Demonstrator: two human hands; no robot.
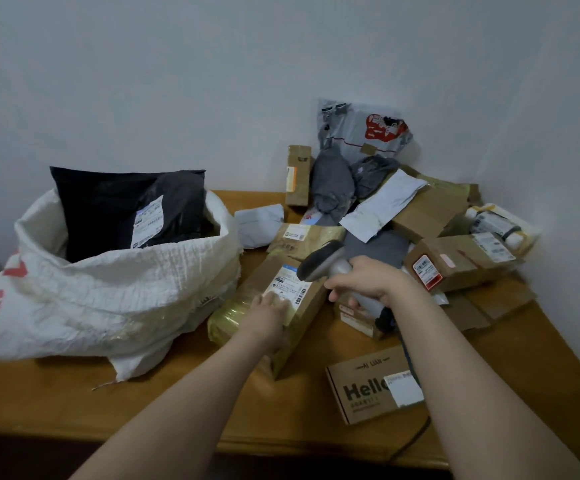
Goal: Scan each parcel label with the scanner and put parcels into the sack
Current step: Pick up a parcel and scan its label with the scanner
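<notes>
Surface: wooden table (177, 393), brown top. At 9 o'clock, a white woven sack (108, 299), slumped. At centre, just beside it, a long cardboard parcel (302, 306). At 5 o'clock, a printed "Hello" box (361, 389). From 12 to 3 o'clock, a heap of parcels (420, 209). At 3 o'clock, flattened cardboard (489, 306).

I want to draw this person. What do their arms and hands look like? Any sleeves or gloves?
The left arm and right arm are bare, no sleeves showing. The left hand and right hand wear no gloves or watch.
</notes>
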